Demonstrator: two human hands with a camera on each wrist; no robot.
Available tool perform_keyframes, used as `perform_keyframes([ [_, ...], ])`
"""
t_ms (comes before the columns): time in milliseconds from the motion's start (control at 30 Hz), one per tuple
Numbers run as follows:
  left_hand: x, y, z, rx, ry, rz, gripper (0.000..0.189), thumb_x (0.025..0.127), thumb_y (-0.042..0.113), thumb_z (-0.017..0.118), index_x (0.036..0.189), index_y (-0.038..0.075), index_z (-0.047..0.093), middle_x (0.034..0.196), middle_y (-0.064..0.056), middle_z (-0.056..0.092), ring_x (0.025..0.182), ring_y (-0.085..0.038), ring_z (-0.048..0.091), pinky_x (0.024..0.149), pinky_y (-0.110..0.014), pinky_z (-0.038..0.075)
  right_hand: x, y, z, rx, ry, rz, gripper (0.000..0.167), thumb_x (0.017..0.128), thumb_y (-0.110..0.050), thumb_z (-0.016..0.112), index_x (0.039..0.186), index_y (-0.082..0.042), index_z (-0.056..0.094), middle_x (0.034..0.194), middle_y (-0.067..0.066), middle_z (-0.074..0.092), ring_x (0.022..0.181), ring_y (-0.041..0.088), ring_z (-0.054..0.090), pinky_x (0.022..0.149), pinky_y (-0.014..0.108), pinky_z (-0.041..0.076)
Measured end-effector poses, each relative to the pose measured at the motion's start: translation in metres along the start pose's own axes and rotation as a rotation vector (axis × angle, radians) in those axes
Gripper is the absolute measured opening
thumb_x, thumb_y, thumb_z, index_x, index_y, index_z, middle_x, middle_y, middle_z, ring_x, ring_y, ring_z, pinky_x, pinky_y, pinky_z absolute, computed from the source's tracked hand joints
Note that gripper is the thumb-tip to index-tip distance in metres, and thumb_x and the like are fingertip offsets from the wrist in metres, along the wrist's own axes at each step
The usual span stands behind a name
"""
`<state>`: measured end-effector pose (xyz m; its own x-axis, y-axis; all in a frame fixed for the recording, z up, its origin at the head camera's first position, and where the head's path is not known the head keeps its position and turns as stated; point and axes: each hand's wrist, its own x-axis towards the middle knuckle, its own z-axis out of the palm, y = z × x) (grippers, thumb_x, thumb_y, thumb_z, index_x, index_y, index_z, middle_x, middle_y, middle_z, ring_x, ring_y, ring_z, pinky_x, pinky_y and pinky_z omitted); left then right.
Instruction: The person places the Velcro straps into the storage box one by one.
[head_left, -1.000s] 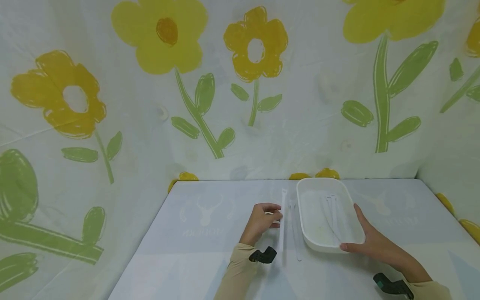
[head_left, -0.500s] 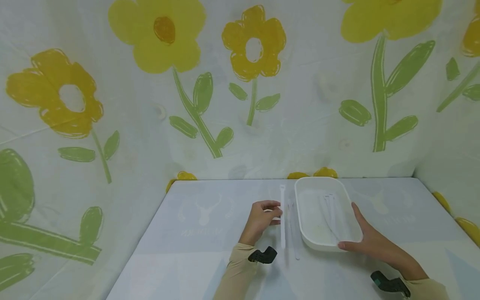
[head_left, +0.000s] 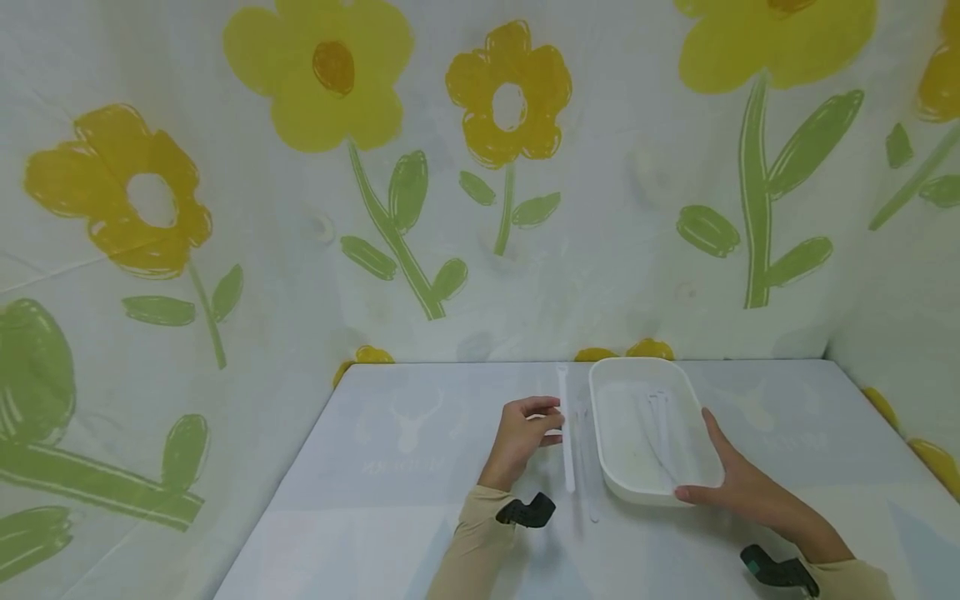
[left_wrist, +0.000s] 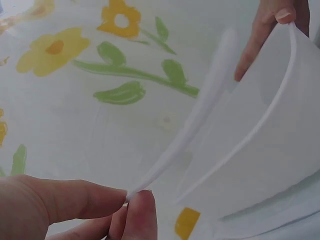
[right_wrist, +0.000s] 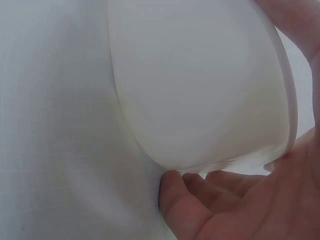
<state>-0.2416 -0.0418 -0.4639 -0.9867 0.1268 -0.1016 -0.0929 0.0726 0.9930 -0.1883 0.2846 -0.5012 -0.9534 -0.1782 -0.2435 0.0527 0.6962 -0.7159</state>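
Observation:
My left hand (head_left: 521,437) pinches a long, thin white plastic strip (head_left: 567,458) between thumb and finger. In the left wrist view the strip (left_wrist: 192,125) slants up and away from the fingertips, blurred at its far end. A white rectangular tub (head_left: 617,467) with rounded corners stands just to the right of the strip. My right hand (head_left: 738,475) grips the tub's near right corner, thumb over the rim. In the right wrist view the fingertips (right_wrist: 175,192) lie against the tub's outer wall (right_wrist: 200,85). Several thin pale sticks (head_left: 662,425) lie inside the tub.
Between the held strip and the tub, a thin translucent stick (head_left: 592,492) lies on the pale table (head_left: 337,517). A white cloth with yellow flowers (head_left: 600,275) hangs behind the table and along its sides.
The strip has shifted slightly away from me and its far end now leans a little left. Both hands keep their holds, and the tub stays almost where it was.

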Motion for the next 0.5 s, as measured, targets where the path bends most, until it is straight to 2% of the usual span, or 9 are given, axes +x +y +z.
perform_keyframes([
  [133, 0.001, 0.006, 0.002, -0.009, -0.005, 0.014, 0.026, 0.095, 0.010, 0.073, 0.120, 0.002, 0.073, 0.103, -0.009, 0.069, 0.087, -0.015, 0.073, 0.078, -0.031, 0.066, 0.000, 0.001, 0.000, -0.004, 0.008, -0.021, 0.139, 0.085, -0.047, 0.081, 0.158, -0.015, -0.032, 0.164, 0.041, -0.011, 0.145, 0.071, 0.011, 0.108, 0.083, 0.031],
  [300, 0.004, 0.012, 0.006, -0.020, -0.017, 0.025, 0.027, 0.095, 0.011, 0.072, 0.121, 0.003, 0.073, 0.105, -0.008, 0.069, 0.091, -0.019, 0.075, 0.079, -0.032, 0.066, -0.001, 0.000, 0.000, -0.008, 0.000, -0.006, 0.139, 0.085, -0.049, 0.081, 0.158, -0.015, -0.033, 0.164, 0.041, -0.011, 0.145, 0.071, 0.011, 0.108, 0.083, 0.031],
  [500, 0.009, 0.019, 0.012, -0.055, -0.033, 0.034, 0.025, 0.094, 0.010, 0.073, 0.119, 0.005, 0.074, 0.106, -0.009, 0.069, 0.089, -0.015, 0.074, 0.081, -0.033, 0.066, -0.001, -0.003, 0.000, -0.025, 0.004, 0.005, 0.140, 0.084, -0.050, 0.081, 0.158, -0.014, -0.033, 0.163, 0.042, -0.010, 0.145, 0.071, 0.012, 0.108, 0.083, 0.032],
])
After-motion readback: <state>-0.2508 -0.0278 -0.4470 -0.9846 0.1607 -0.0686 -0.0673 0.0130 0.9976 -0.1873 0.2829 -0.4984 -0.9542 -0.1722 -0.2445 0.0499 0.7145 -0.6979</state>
